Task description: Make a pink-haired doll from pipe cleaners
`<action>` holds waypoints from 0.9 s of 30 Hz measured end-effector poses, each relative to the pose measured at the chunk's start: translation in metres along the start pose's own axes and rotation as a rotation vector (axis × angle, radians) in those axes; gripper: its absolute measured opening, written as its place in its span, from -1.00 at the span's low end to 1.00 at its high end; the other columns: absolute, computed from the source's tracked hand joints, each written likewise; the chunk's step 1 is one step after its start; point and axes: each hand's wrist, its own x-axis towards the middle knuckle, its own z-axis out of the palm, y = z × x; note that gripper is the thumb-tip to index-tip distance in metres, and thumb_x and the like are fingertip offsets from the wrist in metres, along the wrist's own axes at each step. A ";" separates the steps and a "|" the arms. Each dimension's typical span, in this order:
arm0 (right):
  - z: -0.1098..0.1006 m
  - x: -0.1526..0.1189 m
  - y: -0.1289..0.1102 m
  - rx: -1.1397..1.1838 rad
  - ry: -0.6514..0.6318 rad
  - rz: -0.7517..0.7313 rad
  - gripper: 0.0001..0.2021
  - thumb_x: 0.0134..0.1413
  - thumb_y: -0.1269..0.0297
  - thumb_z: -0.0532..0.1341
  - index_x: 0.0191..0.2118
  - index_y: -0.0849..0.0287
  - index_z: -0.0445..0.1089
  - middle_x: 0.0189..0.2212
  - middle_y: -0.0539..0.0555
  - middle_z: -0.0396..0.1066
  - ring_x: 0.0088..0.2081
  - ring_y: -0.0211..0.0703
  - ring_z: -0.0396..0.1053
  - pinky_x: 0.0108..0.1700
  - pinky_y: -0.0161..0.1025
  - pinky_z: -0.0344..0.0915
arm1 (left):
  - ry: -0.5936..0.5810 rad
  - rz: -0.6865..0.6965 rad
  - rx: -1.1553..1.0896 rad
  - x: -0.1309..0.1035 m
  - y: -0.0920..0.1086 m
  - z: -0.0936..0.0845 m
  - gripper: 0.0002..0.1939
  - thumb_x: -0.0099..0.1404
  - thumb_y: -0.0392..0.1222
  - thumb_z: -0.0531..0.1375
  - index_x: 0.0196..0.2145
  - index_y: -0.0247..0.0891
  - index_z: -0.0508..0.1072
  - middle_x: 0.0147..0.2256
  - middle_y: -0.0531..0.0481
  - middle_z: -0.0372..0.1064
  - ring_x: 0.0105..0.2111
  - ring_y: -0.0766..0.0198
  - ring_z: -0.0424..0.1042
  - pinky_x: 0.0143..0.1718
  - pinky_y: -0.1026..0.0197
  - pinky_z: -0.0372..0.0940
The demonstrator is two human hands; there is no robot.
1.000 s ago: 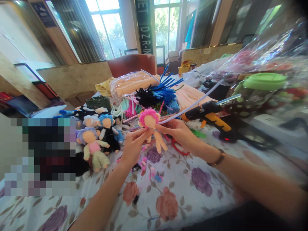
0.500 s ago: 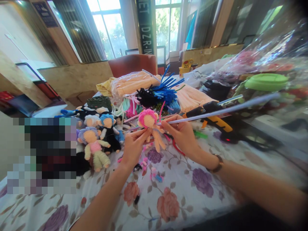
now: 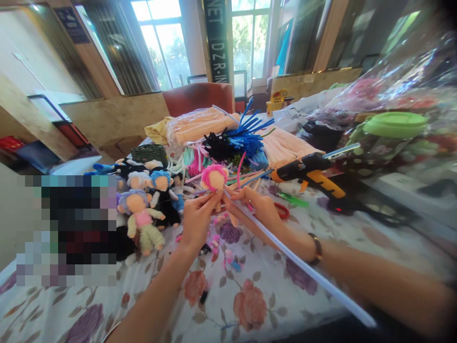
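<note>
Doll [image 3: 214, 180] with pink hair is held above the table [image 3: 157, 309] in head view. Left hand [image 3: 198, 216] pinches it below the head, apparently for steadiness. Right hand [image 3: 257, 209] grips the lavender fuzzy strip [image 3: 303, 259] near one end, beside the doll's neck, probably for fine control. Glue gun [image 3: 314, 175] sits beyond, seemingly within reach.

A dark brown bracelet [image 3: 316, 248] circles the right wrist [image 3: 304, 242], a thin pale band [image 3: 111, 330] the left forearm [image 3: 152, 286].
</note>
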 end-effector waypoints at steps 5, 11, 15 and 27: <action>0.005 0.001 0.011 -0.158 -0.003 -0.275 -0.86 0.18 0.34 0.11 -0.15 0.13 0.33 -0.20 0.10 0.49 -0.15 -0.16 0.44 -0.19 -0.27 0.37 | 0.003 -0.072 -0.082 0.001 0.000 -0.001 -0.76 -0.09 -0.12 0.38 -0.67 -0.35 0.50 -0.66 0.10 0.26 -0.56 0.43 0.26 -0.44 0.35 0.33; 0.002 0.003 0.014 -0.299 -0.022 -0.416 -0.82 0.21 0.37 0.06 -0.13 0.23 0.34 -0.01 0.28 0.42 -0.07 -0.06 0.43 -0.11 -0.17 0.39 | -0.033 -0.084 -0.106 0.002 -0.002 -0.001 -0.80 -0.10 -0.13 0.40 -0.59 -0.34 0.56 -0.63 0.07 0.35 -0.55 0.42 0.31 -0.38 0.32 0.35; -0.001 0.006 0.014 -0.306 0.005 -0.350 -0.82 0.18 0.39 0.08 -0.13 0.24 0.36 -0.15 0.25 0.50 -0.11 -0.05 0.44 -0.15 -0.18 0.39 | -0.107 -0.132 -0.142 0.002 -0.002 0.000 -0.79 0.01 -0.07 0.35 -0.46 -0.28 0.61 -0.49 0.00 0.50 -0.45 0.34 0.44 -0.28 0.29 0.37; -0.009 0.008 0.024 -0.083 -0.004 -0.185 -0.77 0.16 0.34 0.11 -0.09 0.06 0.41 -0.21 0.02 0.53 -0.23 -0.14 0.48 -0.23 -0.30 0.36 | -0.153 -0.156 -0.128 0.003 -0.007 -0.003 -0.76 -0.13 -0.19 0.42 -0.40 -0.21 0.62 -0.35 0.00 0.57 -0.32 0.31 0.48 -0.15 0.29 0.31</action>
